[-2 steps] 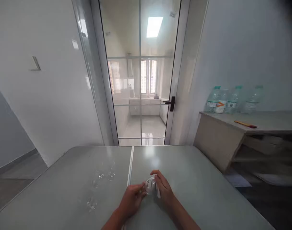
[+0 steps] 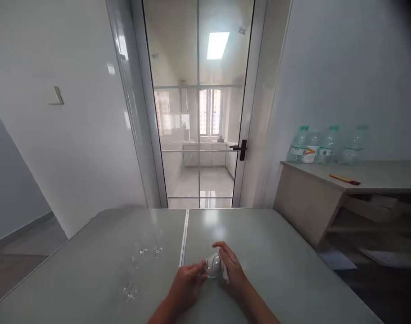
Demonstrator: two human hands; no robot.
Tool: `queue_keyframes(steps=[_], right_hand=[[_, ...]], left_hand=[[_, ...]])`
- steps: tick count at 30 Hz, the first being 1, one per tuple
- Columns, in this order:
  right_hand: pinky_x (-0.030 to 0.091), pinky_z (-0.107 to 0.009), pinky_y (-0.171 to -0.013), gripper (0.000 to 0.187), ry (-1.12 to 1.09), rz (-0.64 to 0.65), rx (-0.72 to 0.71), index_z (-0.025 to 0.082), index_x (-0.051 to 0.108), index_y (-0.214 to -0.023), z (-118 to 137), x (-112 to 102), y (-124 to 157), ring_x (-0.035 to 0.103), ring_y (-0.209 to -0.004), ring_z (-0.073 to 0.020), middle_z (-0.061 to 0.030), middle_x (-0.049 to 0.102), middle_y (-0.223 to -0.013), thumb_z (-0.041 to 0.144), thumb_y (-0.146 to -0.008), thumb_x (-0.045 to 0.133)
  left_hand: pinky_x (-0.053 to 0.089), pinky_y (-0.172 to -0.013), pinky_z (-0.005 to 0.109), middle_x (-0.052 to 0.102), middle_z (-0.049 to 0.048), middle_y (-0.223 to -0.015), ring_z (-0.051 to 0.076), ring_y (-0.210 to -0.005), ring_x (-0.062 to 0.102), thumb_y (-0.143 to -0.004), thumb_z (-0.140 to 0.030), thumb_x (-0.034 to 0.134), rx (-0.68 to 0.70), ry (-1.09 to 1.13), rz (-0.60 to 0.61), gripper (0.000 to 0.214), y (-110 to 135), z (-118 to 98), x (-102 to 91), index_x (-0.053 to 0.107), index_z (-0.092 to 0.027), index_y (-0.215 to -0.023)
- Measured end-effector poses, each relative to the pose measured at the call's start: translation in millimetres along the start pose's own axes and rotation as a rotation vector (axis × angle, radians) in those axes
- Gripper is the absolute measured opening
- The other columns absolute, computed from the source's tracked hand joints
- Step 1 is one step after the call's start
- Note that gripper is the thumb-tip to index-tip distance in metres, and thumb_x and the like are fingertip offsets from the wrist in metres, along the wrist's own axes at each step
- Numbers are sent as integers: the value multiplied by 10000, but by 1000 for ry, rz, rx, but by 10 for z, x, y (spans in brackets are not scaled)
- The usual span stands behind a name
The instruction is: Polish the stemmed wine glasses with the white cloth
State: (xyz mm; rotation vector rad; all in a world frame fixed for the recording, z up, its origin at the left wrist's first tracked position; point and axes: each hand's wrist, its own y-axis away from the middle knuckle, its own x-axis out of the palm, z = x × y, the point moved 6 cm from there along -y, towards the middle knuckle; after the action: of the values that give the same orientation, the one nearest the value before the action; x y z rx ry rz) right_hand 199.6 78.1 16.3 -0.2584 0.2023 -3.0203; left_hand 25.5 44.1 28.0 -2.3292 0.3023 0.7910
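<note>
A small, clear, rounded glass [image 2: 212,265] is held just above the table between my two hands. My left hand [image 2: 190,280] grips its left side, with fingers and thumb closed on it. My right hand [image 2: 232,270] is curved over the other side and holds a white cloth or tissue [image 2: 224,272] under the palm. White also shows through the glass, but I cannot tell whether cloth lies inside it. To the left, several clear glasses stand on the table, among them one glass [image 2: 158,248] at the back and another glass [image 2: 129,293] nearer me.
The pale table [image 2: 246,234] has a metal seam [image 2: 184,238] running across it. Behind it is a glass door [image 2: 198,180] with a black handle [image 2: 242,150]. On the right, a cabinet [image 2: 309,198] carries several plastic bottles [image 2: 298,146] and a yellow-handled tool [image 2: 343,179].
The whole view has tilted slightly upward, so the scene sits a little lower. Both hands keep their hold on the glass and the cloth, with the right hand shifting only slightly.
</note>
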Motion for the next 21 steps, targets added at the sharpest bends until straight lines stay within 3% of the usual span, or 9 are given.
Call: queue_keyframes(steps=[3, 9, 16, 21], right_hand=[[401, -272, -612, 521, 2, 8, 11, 215, 687, -1084, -30, -36, -34, 475, -652, -163, 0, 544, -737, 690, -902, 573], [358, -263, -606, 464, 26, 66, -14, 216, 693, -968, -116, -48, -81, 439, -639, -160, 26, 468, -686, 661, -909, 573], [333, -255, -571, 419, -16, 66, -37, 228, 580, -903, -84, -7, -78, 378, -594, -140, 51, 405, -663, 645, -938, 551], [365, -271, -593, 351, 61, 11, -132, 249, 543, -913, 90, 85, 104, 391, -624, -157, 32, 414, -708, 563, -1028, 436]], left_hand=[[514, -689, 214, 752, 60, -821, 153, -687, 673, -917, -194, 583, 0, -9, -7, 336, -7, -32, -5, 729, -210, -1219], [431, -632, 217, 708, 10, -715, 137, -624, 568, -852, -210, 676, -209, 106, 83, 163, -53, -8, -12, 803, -189, -952], [491, -688, 269, 764, 47, -790, 179, -689, 595, -788, -373, 768, -331, 249, -14, 344, -28, 195, 19, 825, -206, -1083], [427, -531, 244, 743, 87, -694, 140, -545, 537, -662, -574, 858, -450, 613, 4, 601, -52, 379, 98, 824, -108, -1039]])
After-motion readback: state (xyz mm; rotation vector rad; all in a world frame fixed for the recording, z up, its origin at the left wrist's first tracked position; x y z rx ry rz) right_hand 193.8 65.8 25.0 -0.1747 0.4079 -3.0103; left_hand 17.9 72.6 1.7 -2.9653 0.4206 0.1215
